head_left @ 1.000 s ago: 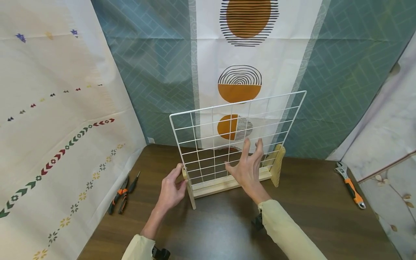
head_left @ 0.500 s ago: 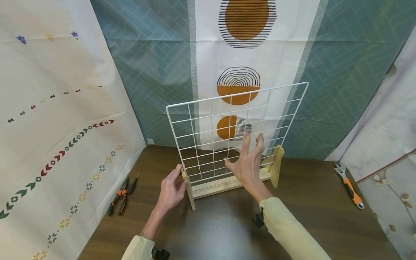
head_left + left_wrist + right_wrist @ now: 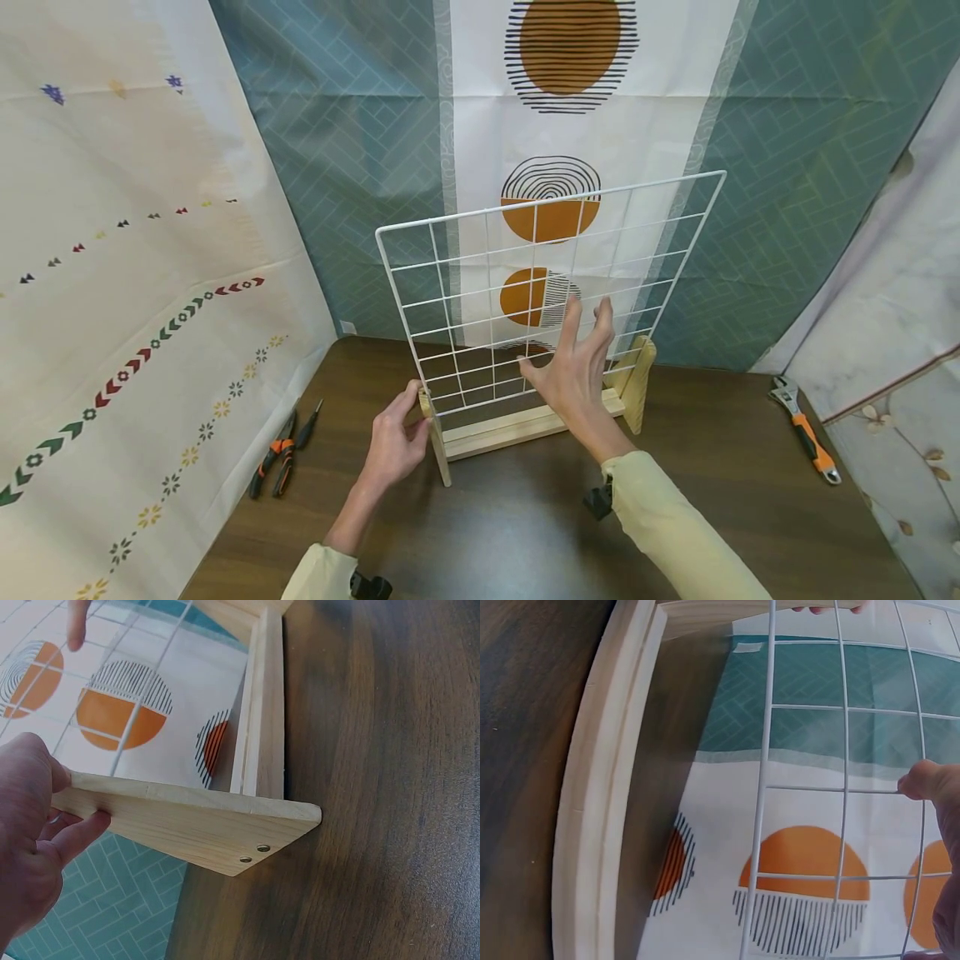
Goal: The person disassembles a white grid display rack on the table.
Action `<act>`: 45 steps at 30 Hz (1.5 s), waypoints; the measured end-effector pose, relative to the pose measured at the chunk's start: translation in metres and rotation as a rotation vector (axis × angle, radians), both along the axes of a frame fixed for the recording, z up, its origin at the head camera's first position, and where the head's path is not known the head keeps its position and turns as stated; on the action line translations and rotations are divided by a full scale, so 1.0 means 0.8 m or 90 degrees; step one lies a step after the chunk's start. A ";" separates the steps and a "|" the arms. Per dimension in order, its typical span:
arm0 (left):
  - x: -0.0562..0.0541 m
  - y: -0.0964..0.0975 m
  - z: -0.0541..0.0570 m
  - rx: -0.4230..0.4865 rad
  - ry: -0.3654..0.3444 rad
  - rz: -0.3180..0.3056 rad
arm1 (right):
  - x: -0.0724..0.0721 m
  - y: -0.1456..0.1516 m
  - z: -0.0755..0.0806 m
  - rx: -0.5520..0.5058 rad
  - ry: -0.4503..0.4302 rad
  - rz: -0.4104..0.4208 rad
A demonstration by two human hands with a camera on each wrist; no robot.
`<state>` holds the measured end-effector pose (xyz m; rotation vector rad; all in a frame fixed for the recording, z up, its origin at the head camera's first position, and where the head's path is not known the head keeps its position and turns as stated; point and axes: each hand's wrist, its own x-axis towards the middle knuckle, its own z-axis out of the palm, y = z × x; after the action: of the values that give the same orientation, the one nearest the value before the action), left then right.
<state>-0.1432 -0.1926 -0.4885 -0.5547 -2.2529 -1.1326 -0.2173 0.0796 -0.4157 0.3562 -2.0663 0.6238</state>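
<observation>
A white wire grid panel [image 3: 551, 200] leans back slightly above a pale wooden stand [image 3: 498, 440] made of two side pieces joined by a low crossbar. My right hand [image 3: 576, 379] holds the grid by its lower middle wires, fingers spread and thumb on a wire. In the right wrist view, the grid's bottom rod [image 3: 766, 742] is apart from the crossbar [image 3: 592, 787]. At the left, my left hand [image 3: 396, 437] grips the upper end of the stand's side piece [image 3: 187, 821], which shows two metal fasteners low down in the left wrist view.
Pliers [image 3: 286, 447] and a screwdriver [image 3: 305, 430] with dark handles lie left on the brown wooden table [image 3: 495, 533]. An adjustable wrench [image 3: 806, 433] with an orange and black handle lies near the right edge. Patterned cloths [image 3: 360, 167] hang behind and beside the table.
The grid has risen between the side pieces, its right end higher than its left, with my right hand moving slightly up. My left hand stays on the side piece.
</observation>
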 end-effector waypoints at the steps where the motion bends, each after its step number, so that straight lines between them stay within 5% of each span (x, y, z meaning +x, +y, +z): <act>1: 0.000 0.000 0.000 -0.001 0.001 -0.001 | 0.000 0.000 0.002 0.000 0.000 0.000; 45: 0.000 0.001 0.000 0.000 0.020 0.000 | 0.007 0.002 0.097 0.000 0.012 0.018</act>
<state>-0.1434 -0.1920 -0.4886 -0.5691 -2.2261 -1.1168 -0.2117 0.0813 -0.3382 0.3907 -2.0467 0.6349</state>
